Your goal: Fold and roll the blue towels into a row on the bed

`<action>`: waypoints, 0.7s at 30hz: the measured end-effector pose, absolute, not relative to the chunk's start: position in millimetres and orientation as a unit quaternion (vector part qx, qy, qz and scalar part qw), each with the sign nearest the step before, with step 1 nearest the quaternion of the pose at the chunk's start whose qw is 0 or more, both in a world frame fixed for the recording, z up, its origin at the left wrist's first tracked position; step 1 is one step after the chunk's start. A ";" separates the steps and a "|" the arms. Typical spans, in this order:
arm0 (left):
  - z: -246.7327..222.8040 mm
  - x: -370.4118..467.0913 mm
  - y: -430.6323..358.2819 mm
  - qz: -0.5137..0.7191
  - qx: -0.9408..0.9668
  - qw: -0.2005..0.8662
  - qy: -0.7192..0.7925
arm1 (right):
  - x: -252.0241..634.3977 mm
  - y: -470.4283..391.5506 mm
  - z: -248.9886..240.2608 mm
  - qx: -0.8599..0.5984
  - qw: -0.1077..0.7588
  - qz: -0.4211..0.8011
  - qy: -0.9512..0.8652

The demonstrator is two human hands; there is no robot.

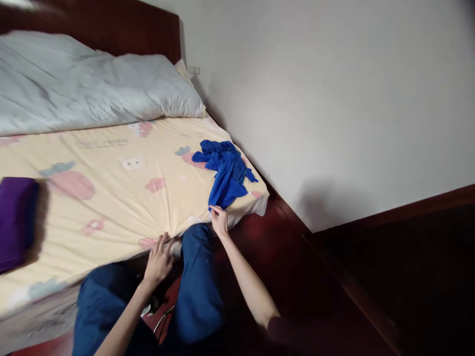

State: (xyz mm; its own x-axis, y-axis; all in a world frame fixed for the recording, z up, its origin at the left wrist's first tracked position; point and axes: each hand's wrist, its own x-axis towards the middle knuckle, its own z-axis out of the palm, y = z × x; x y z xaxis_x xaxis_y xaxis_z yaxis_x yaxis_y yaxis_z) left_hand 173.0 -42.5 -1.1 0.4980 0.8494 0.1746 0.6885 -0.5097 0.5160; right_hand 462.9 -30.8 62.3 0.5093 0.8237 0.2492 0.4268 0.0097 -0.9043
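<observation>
Right hand (219, 220): thumb and fingertips pinched on the lowest tip of the blue cloth (227, 170).
Blue cloth: crumpled on the bed (122, 212), close to its near right corner; the pinched tip reaches the near edge.
Left hand (159, 262): holds nothing, fingers loosely spread at the near edge; whether they touch the sheet cannot be told.
Blue trouser legs (198, 277): one knee against or just beside the near edge, between the hands.
Purple folded cloth (17, 217): well left of the blue one, toward the near edge.
Grey bedding (92, 86): along the far edge, before the wooden headboard (148, 29).
</observation>
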 end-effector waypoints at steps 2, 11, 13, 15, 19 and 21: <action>15.8 171.4 -63.9 0.213 0.832 0.250 0.447 | 419.2 -51.2 75.1 -0.635 0.568 0.228 -0.471; 95.3 161.7 -181.7 0.419 0.616 0.370 0.555 | 271.5 -185.1 107.0 -0.513 0.572 0.427 -0.477; 99.7 148.0 -210.6 0.427 0.600 0.376 0.562 | 264.4 -212.8 110.3 -0.497 0.567 0.442 -0.485; 104.7 132.3 -232.8 0.419 0.612 0.371 0.559 | 261.5 -233.7 116.4 -0.480 0.557 0.449 -0.508; 125.3 104.8 -259.4 0.413 0.646 0.334 0.549 | 254.3 -253.7 140.6 -0.465 0.522 0.364 -0.616; 139.3 93.6 -268.6 0.423 0.651 0.298 0.556 | 248.2 -254.6 154.2 -0.474 0.492 0.289 -0.670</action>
